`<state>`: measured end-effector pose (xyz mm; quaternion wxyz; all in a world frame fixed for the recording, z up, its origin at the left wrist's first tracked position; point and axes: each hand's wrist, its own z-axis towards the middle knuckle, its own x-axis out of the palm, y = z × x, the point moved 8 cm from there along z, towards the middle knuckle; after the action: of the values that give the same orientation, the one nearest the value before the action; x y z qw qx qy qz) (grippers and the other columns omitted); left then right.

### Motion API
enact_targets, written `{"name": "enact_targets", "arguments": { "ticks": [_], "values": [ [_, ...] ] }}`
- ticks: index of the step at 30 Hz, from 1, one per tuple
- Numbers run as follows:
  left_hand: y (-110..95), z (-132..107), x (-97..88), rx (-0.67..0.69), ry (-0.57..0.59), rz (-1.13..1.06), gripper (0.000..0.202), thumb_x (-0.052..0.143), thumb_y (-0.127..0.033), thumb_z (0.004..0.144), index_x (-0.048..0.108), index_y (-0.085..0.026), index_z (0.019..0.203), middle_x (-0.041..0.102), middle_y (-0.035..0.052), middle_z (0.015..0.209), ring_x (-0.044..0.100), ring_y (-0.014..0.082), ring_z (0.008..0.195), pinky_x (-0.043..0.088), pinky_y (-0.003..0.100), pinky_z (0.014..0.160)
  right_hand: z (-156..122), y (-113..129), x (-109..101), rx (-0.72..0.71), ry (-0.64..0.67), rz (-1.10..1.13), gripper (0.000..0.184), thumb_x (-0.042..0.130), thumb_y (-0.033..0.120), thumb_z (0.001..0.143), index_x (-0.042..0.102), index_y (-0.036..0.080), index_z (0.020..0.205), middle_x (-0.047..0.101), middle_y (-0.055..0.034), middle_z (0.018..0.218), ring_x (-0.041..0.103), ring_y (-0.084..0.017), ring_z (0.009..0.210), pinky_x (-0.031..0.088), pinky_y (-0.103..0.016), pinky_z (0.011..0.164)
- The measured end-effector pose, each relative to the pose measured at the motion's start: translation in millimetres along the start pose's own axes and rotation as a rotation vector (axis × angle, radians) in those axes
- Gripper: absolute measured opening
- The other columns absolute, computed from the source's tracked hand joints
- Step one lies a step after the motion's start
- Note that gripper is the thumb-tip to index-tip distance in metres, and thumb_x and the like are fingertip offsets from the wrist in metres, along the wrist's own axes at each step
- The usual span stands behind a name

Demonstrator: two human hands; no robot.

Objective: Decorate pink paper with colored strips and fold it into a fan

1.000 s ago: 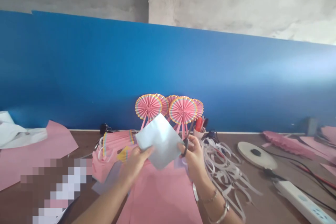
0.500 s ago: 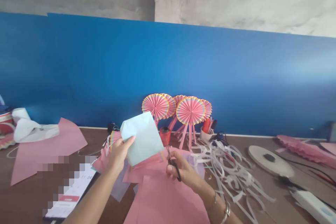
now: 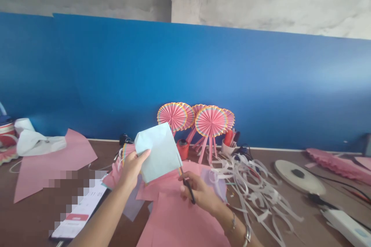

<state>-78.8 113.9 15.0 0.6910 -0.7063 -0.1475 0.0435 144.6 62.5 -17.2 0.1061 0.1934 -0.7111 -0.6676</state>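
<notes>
My left hand [image 3: 131,168] pinches a folded pale blue paper [image 3: 158,151] by its lower left edge and holds it up over the table. My right hand [image 3: 199,193] grips black-handled scissors [image 3: 184,181]; their blades touch the paper's right edge. Pink paper sheets [image 3: 179,216] lie under both hands.
Pink pleated paper fans [image 3: 210,121] stand against the blue wall. A heap of white paper strips [image 3: 249,179] lies to the right, then a white round disc [image 3: 298,171] and a power strip [image 3: 346,225]. A pink sheet [image 3: 43,164] and white tape roll [image 3: 21,124] lie left.
My left hand carried the paper leftward, then held it still. My right hand dropped and then brought the scissors up to the paper's right edge.
</notes>
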Motion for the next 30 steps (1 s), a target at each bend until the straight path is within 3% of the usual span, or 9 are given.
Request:
{"name": "enact_targets", "arguments": {
  "ticks": [30],
  "values": [
    [-6.2, -5.3, 3.6, -0.008, -0.003, -0.007, 0.046, 0.077, -0.046, 0.055, 0.07, -0.012, 0.087, 0.074, 0.0103, 0.084, 0.067, 0.0284, 0.084, 0.051, 0.032, 0.069, 1.2, 1.5, -5.1, -0.005, -0.058, -0.04, 0.049, 0.065, 0.057, 0.069, 0.052, 0.017, 0.095, 0.056, 0.004, 0.056, 0.052, -0.011, 0.05, 0.037, -0.02, 0.042]
  ]
}}
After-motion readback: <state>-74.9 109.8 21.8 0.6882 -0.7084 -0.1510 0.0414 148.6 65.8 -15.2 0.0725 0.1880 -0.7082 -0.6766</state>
